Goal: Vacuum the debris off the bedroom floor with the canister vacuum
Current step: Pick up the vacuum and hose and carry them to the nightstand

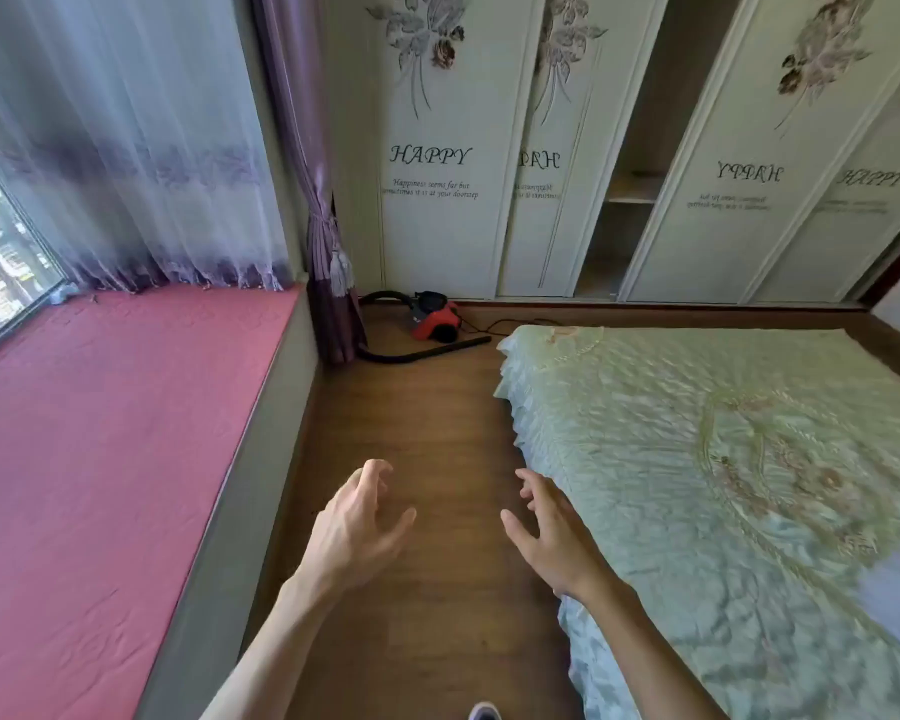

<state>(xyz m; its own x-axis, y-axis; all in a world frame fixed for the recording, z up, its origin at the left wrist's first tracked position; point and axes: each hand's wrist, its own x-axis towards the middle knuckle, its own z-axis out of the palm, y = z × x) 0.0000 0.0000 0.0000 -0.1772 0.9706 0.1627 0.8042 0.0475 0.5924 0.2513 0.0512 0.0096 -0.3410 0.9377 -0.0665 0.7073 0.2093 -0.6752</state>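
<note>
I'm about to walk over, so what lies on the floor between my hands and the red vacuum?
In the head view, bare wood floor, then the black hose lying across just before the red vacuum.

The single view sits on the person's head, looking forward and down along the floor (pixel 437 407) between window seat (pixel 100 459) at left and bed (pixel 697 459) at right. The left hand (pixel 349 527) and right hand (pixel 552 532) are near, low in view; the vacuum (pixel 435 319) and wardrobe (pixel 448 226) stand far off ahead.
</note>
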